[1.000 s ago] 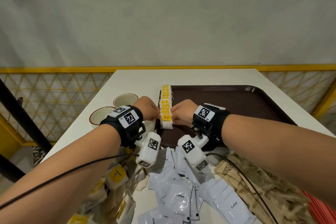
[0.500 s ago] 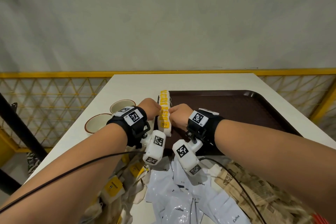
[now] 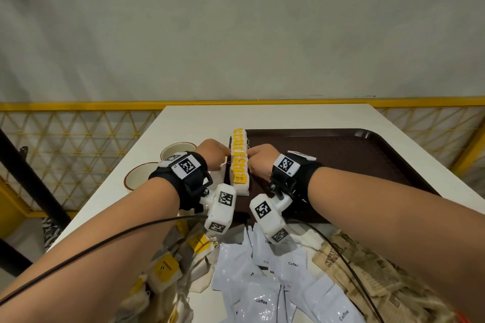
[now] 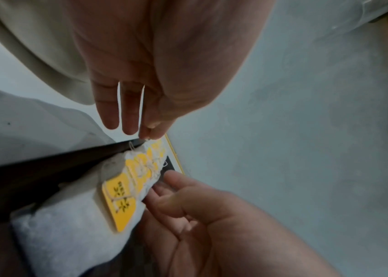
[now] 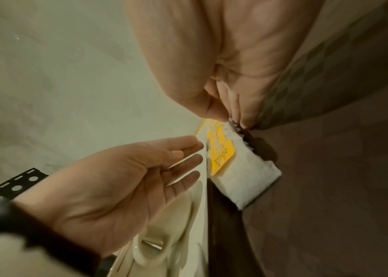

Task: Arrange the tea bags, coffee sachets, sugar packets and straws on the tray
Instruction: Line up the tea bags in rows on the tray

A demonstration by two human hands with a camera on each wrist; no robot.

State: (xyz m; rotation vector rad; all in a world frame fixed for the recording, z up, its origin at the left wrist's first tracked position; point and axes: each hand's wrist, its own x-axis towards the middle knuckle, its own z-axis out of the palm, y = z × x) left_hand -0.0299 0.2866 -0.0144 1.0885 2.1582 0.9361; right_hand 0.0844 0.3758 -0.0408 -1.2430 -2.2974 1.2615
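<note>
A row of white tea bags (image 3: 239, 162) with yellow tags stands packed along the left edge of the brown tray (image 3: 341, 155). My left hand (image 3: 223, 156) is at the row's left side, fingers straight, tips touching a tea bag near its string (image 4: 132, 148). My right hand (image 3: 253, 155) is opposite, its thumb and bent fingertips resting against the row's right side (image 4: 150, 189). In the right wrist view its fingertips (image 5: 235, 114) meet the crimped edge of a tea bag (image 5: 242, 168). Neither hand lifts anything.
Two beige cups (image 3: 178, 151) (image 3: 139, 176) stand on the white table left of the tray. Near me lie piles of loose tea bags (image 3: 168, 267), white coffee sachets (image 3: 262, 291) and brown sugar packets (image 3: 367, 270). A yellow mesh railing (image 3: 78, 106) borders the table.
Both hands have slid away from me along the tea bag row, from its near end toward its middle. The row stays in place.
</note>
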